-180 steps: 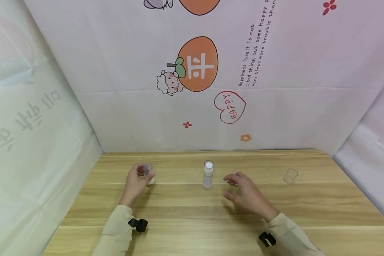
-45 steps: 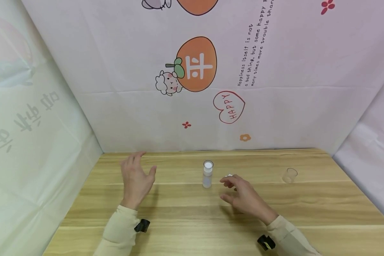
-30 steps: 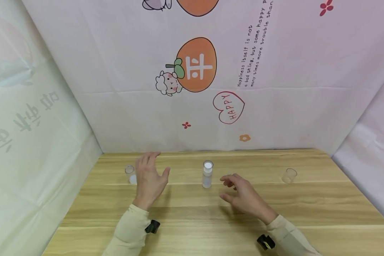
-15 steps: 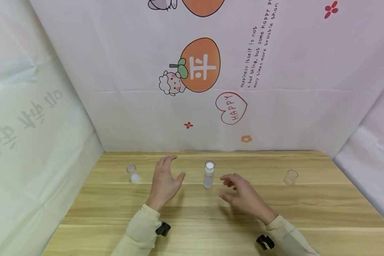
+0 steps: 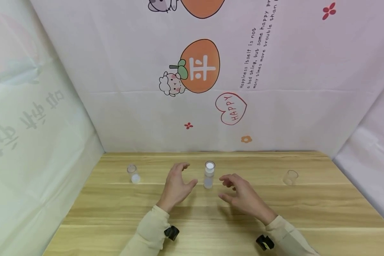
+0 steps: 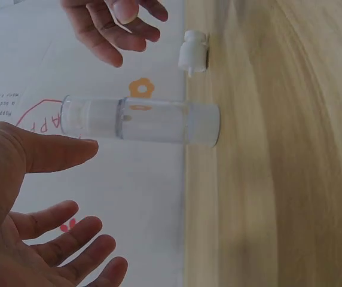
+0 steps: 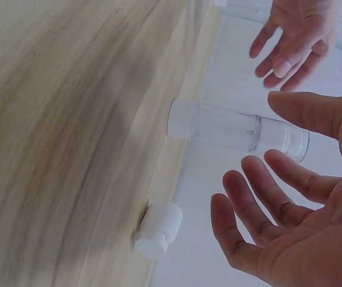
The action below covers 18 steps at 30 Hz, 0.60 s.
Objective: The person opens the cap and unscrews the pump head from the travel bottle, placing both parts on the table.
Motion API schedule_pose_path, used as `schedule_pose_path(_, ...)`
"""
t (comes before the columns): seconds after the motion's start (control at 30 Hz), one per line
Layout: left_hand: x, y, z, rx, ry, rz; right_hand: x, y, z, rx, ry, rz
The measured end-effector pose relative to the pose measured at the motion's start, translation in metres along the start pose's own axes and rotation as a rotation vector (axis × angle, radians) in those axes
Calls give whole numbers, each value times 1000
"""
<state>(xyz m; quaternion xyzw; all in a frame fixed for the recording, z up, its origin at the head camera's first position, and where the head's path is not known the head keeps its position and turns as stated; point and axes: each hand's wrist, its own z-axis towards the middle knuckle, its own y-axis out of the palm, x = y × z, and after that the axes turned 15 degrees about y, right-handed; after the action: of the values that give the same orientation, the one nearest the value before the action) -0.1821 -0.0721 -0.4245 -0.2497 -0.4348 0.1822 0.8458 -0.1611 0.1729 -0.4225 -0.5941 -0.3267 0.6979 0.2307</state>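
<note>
A slim clear bottle [image 5: 208,177] with a white base stands upright on the wooden table. My left hand [image 5: 176,186] hovers to its left, thumb and fingers spread and holding nothing. On the bottle's right, my right hand [image 5: 243,195] is loosely curved around air, apart from it. A small white pump-like piece [image 7: 159,230] sits on the table near my right hand; in the left wrist view this white piece [image 6: 194,52] is beyond the bottle, while the head view hides it behind the right hand. A clear container [image 5: 133,174] with a white bottom stands at the left.
A small clear cup-like cap [image 5: 290,177] stands on the table [image 5: 275,227] at the right. White printed cloth [image 5: 140,117] rises behind the table's back edge and along both sides.
My left hand, which held the clear container six seconds ago, has let it go at the left and moved right toward the bottle. The right hand has hardly moved.
</note>
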Motion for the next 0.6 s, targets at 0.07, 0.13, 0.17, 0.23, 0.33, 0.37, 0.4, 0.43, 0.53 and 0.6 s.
schedule_pose_path(0.07,-2,5,0,-16,-19,-29,1,0,0,1,0,-2)
schedule_pose_path(0.13,-5,9,0,-30,-30,-58,1,0,0,3,-1,-4)
schedule_pose_path(0.17,-7,12,0,-36,-36,-73,1,0,0,4,-1,-4)
schedule_pose_path(0.23,-9,16,0,-46,-50,-105,1,0,0,4,0,-5)
schedule_pose_path(0.33,-11,23,1,-54,-74,-150,1,-1,-1,1,2,-4)
schedule_pose_path(0.37,-12,25,1,-55,-81,-162,0,-1,-1,-1,2,-5)
schedule_pose_path(0.4,-13,27,2,-57,-87,-174,1,-1,-1,-2,2,-6)
schedule_pose_path(0.43,-13,29,2,-60,-94,-186,0,-1,-1,-3,2,-5)
schedule_pose_path(0.53,-16,34,3,-67,-96,-215,1,-1,-1,-2,2,-4)
schedule_pose_path(0.6,-16,37,4,-77,-111,-238,2,-1,-1,1,5,-4)
